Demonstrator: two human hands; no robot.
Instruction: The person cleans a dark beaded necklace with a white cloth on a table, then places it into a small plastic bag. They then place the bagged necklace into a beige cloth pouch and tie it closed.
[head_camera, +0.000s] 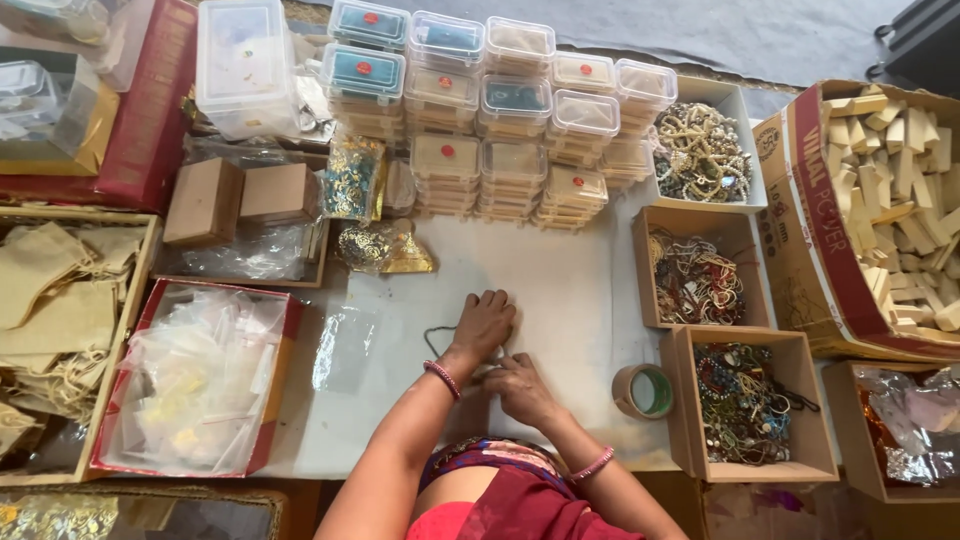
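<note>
Centre frame: my left hand (483, 325) lies flat on a thin dark cord loop (432, 340); right hand (517, 385) fingers curled beside it on white table (570, 290), grip unclear.

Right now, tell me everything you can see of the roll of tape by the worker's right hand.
The roll of tape lies flat on the white work surface, hole facing up. Its outer band looks brown, the core's inside greenish. It sits just right of the right hand, apart from it, beside the open cardboard box of beaded jewellery; whether it touches the box is unclear. No loose end shows.

Stacked plastic boxes (500, 110), perhaps jewellery trays (697, 275)
</note>
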